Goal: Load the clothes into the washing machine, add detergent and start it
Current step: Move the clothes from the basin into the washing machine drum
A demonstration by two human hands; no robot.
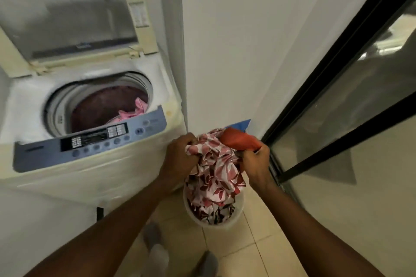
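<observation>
Over white bucket (239,209) on tiled floor (236,254), right of washing machine (94,177): found both arms stretched forward and down. Left hand (180,153) fisted on bunched red-and-white patterned cloth (213,175); right hand (256,161) curled round orange-red garment (238,140) atop same cloth. Noted cloth crumpled, trailing down into bucket. Lid (67,18) raised; pink garment (132,112) lying in drum (99,105).

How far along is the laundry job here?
Done: lid open, pink cloth in the drum. In hand: left hand and right hand grip a patterned cloth, with an orange cloth, above the bucket. Left: loading it, detergent, starting at the buttons.
</observation>
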